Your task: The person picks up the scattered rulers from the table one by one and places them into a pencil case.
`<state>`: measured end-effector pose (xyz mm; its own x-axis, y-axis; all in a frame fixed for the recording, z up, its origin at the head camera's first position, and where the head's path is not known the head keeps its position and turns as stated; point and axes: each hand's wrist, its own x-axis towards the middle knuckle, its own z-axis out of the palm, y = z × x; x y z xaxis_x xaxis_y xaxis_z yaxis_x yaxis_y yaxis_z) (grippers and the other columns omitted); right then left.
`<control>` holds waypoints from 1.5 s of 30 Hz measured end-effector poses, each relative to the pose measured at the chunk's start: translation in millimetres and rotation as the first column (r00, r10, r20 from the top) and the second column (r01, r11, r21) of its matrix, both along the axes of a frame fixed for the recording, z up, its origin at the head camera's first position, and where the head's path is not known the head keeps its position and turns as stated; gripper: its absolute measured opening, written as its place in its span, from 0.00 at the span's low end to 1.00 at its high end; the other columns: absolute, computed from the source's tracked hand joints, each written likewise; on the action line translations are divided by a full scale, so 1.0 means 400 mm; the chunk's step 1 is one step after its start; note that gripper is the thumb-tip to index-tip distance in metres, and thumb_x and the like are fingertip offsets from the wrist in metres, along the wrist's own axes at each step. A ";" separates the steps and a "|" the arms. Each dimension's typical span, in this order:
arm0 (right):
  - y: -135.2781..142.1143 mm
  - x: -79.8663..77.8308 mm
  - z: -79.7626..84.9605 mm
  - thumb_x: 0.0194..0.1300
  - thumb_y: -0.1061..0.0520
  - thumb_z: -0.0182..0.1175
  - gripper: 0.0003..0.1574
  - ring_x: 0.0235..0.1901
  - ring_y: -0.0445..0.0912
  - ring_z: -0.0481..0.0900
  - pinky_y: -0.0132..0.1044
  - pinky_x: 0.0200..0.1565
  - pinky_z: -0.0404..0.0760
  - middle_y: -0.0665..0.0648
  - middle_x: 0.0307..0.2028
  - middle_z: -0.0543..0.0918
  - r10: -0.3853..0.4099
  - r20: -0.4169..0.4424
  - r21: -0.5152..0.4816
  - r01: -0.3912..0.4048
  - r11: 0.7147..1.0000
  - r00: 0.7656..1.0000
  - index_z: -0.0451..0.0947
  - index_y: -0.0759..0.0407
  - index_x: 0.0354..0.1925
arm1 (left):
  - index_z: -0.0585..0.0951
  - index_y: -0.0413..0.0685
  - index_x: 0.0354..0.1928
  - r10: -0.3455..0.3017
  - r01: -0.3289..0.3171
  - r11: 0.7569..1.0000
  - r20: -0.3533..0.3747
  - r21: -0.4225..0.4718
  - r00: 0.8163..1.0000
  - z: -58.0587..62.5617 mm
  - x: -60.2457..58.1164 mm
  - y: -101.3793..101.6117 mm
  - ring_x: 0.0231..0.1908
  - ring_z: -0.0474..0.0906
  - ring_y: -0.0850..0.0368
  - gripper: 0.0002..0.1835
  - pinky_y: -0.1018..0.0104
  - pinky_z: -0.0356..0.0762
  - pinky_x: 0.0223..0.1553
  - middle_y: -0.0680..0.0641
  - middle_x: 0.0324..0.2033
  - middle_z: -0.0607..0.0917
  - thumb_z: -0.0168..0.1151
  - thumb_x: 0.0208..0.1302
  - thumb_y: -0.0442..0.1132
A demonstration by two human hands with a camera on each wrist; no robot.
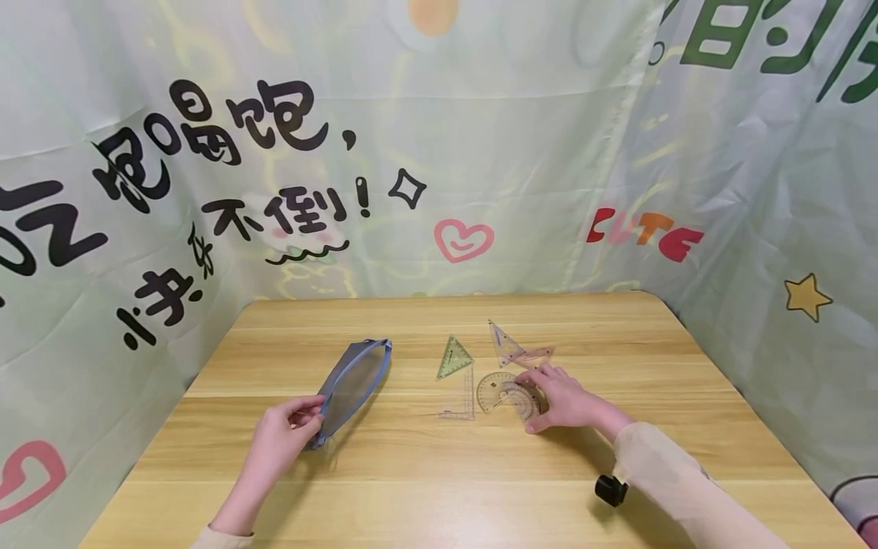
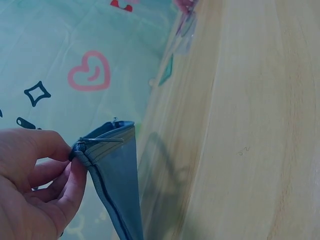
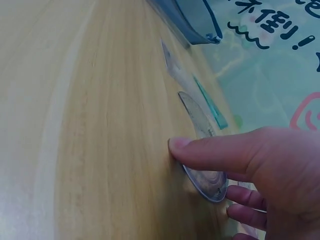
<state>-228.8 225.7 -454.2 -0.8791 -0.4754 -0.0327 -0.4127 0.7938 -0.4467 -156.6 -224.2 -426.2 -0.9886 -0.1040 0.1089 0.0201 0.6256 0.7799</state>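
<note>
My left hand (image 1: 284,427) pinches the near corner of a blue zippered pouch (image 1: 357,385) with a see-through grey side. The pouch stands on edge with its mouth spread apart; the pinched corner (image 2: 82,150) shows close up in the left wrist view. At the right, my right hand (image 1: 565,400) grips a clear protractor (image 1: 527,402) between thumb and fingertips. In the right wrist view the thumb lies over this protractor (image 3: 207,186), with the fingers at its far side. A second clear protractor (image 1: 490,390) overlaps it on the left.
Left of the protractors lie a green set square (image 1: 453,360) and a clear set square (image 1: 469,408). Behind them are a purplish set square (image 1: 504,347) and a pinkish one (image 1: 538,355). A black device (image 1: 610,490) hangs at the right wrist. Printed curtains surround the wooden table (image 1: 411,496).
</note>
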 end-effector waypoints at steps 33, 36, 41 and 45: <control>-0.011 -0.009 -0.022 0.49 0.52 0.73 0.35 0.50 0.53 0.73 0.56 0.50 0.73 0.55 0.48 0.77 -0.081 0.011 -0.089 0.082 0.993 0.997 0.76 0.50 0.57 | 0.84 0.36 0.50 0.004 -0.004 1.000 0.016 0.022 1.000 -0.005 -0.003 0.006 0.31 0.77 0.69 0.17 0.79 0.79 0.31 0.41 0.39 0.87 0.63 0.57 0.26; -0.017 -0.008 -0.022 0.49 0.52 0.74 0.35 0.50 0.54 0.73 0.59 0.51 0.72 0.56 0.48 0.78 -0.096 0.006 -0.097 0.097 0.991 0.995 0.76 0.51 0.57 | 0.84 0.36 0.50 0.005 -0.005 1.000 0.016 0.020 1.000 -0.004 -0.002 0.006 0.31 0.77 0.69 0.17 0.80 0.79 0.31 0.42 0.39 0.88 0.64 0.57 0.26; -0.029 -0.005 -0.020 0.47 0.55 0.74 0.33 0.49 0.55 0.73 0.59 0.50 0.71 0.57 0.47 0.80 -0.139 0.030 -0.125 0.142 0.982 0.990 0.77 0.53 0.54 | 0.84 0.38 0.50 0.002 -0.002 1.000 0.019 0.009 1.000 -0.002 -0.002 0.007 0.31 0.77 0.69 0.17 0.79 0.79 0.31 0.43 0.39 0.88 0.64 0.57 0.27; -0.039 -0.003 -0.015 0.45 0.58 0.75 0.32 0.46 0.54 0.73 0.53 0.46 0.70 0.57 0.45 0.80 -0.168 0.049 -0.145 0.174 0.974 0.985 0.78 0.55 0.51 | 0.84 0.37 0.50 -0.008 0.007 1.000 0.024 0.010 1.000 -0.001 -0.001 0.007 0.32 0.77 0.68 0.17 0.79 0.79 0.32 0.43 0.39 0.88 0.63 0.58 0.26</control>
